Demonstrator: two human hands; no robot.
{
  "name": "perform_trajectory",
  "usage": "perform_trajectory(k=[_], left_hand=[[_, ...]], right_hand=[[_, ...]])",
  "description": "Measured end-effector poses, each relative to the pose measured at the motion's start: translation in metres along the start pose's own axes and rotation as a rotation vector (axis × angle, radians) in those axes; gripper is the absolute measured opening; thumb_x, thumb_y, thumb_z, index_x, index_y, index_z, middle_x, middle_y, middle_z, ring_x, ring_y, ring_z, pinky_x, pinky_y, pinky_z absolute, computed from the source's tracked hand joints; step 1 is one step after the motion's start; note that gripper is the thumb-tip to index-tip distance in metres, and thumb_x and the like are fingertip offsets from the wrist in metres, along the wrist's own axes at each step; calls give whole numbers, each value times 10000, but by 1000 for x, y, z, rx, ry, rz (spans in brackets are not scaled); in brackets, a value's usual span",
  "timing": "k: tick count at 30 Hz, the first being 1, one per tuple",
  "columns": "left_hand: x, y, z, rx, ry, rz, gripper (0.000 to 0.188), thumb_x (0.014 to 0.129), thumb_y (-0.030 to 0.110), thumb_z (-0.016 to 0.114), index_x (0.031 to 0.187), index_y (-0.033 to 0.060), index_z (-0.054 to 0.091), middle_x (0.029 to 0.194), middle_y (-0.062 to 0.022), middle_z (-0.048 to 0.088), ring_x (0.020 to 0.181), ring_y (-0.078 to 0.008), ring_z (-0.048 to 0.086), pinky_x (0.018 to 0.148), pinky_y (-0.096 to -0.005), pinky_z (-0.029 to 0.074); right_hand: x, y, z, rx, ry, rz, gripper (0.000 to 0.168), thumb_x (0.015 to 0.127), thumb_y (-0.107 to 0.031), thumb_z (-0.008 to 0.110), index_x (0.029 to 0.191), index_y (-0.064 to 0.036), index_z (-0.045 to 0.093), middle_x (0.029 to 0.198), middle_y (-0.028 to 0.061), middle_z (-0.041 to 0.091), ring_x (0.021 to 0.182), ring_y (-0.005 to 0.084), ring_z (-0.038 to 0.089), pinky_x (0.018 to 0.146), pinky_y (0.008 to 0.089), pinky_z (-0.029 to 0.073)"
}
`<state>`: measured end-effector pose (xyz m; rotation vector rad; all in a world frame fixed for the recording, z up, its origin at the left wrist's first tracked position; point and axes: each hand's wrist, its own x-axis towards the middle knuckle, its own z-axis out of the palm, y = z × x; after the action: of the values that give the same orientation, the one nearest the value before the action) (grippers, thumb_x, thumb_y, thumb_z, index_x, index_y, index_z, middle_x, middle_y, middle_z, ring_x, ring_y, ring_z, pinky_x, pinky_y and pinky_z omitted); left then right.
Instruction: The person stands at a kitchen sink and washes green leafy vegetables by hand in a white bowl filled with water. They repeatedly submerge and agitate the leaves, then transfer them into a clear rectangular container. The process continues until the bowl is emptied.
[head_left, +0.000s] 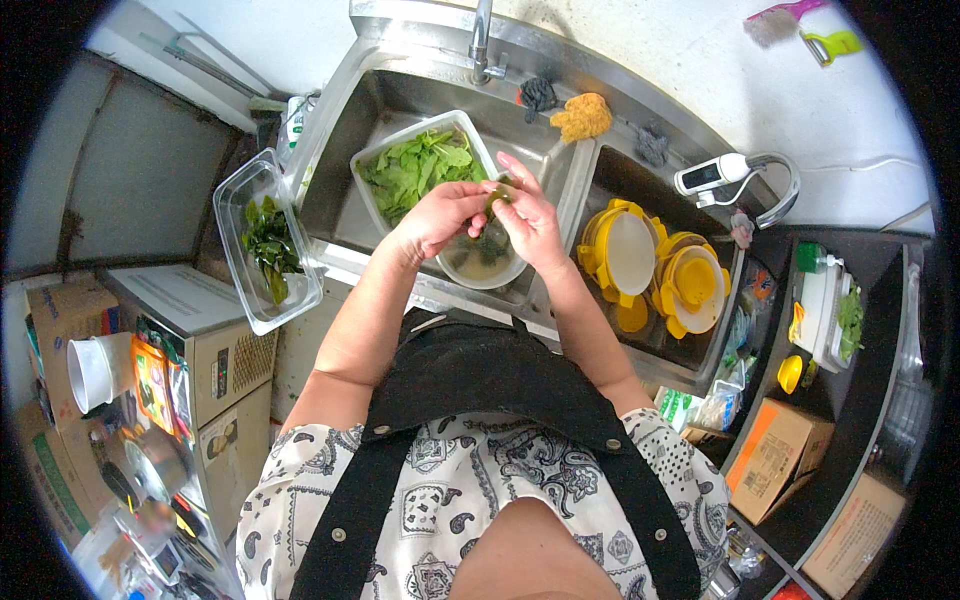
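My left hand (442, 217) and my right hand (531, 221) meet above the left sink basin. Their fingertips pinch a small dark green leaf (498, 196) between them. Just below is a round pale bowl (486, 283) of cloudy water with dark leaves in it, partly hidden by my hands. Behind my left hand, a translucent rectangular tub (365, 184) full of light green leafy vegetables (420, 171) stands tilted in view within the basin. Left of the sink, a clear plastic tray (262, 319) holds dark green leaves (270, 244).
Yellow-rimmed strainers or lids (630, 251) are stacked in the right basin (694, 358). A faucet (481, 45) rises behind the left basin; a white heater tap (712, 176) stands at right. An orange cloth (583, 118) lies on the ledge. Cardboard boxes (780, 457) sit on the right-hand shelf.
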<state>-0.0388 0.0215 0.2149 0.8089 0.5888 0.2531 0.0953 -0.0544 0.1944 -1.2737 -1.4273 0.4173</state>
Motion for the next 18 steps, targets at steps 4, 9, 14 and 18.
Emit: perform_trajectory(k=[4, 9, 14, 18], left_hand=[[-3, -8, -22, 59, -235, -25, 137, 783, 86, 523, 905, 26, 544, 724, -8, 534, 618, -95, 489, 573, -208, 398], [-5, -23, -13, 451, -135, 162, 165, 803, 173, 573, 858, 17, 569, 686, 1, 536, 605, -66, 468, 559, -208, 387], [-8, -31, -15, 507, 83, 211, 251, 838, 241, 536, 726, 18, 567, 611, -3, 549, 572, -72, 487, 550, -208, 402], [-1, -51, -24, 260, 272, 343, 224, 840, 205, 534, 751, 7, 588, 668, -23, 583, 603, -76, 509, 573, -212, 411]], right_hand=[[8, -7, -5, -409, -202, -38, 148, 726, -197, 616, 742, -53, 586, 722, 110, 582, 701, 275, 569, 613, 336, 457], [5, -4, 0, -488, -295, 233, 302, 780, -358, 551, 674, -77, 583, 523, 82, 511, 434, 190, 492, 417, 339, 389], [-5, -4, 8, 313, -131, 898, 333, 839, -327, 505, 785, -8, 587, 554, -4, 499, 430, 47, 395, 362, 200, 307], [-8, -16, 25, 319, -13, 819, 284, 858, -261, 482, 790, 3, 562, 578, 7, 482, 431, 48, 394, 376, 185, 309]])
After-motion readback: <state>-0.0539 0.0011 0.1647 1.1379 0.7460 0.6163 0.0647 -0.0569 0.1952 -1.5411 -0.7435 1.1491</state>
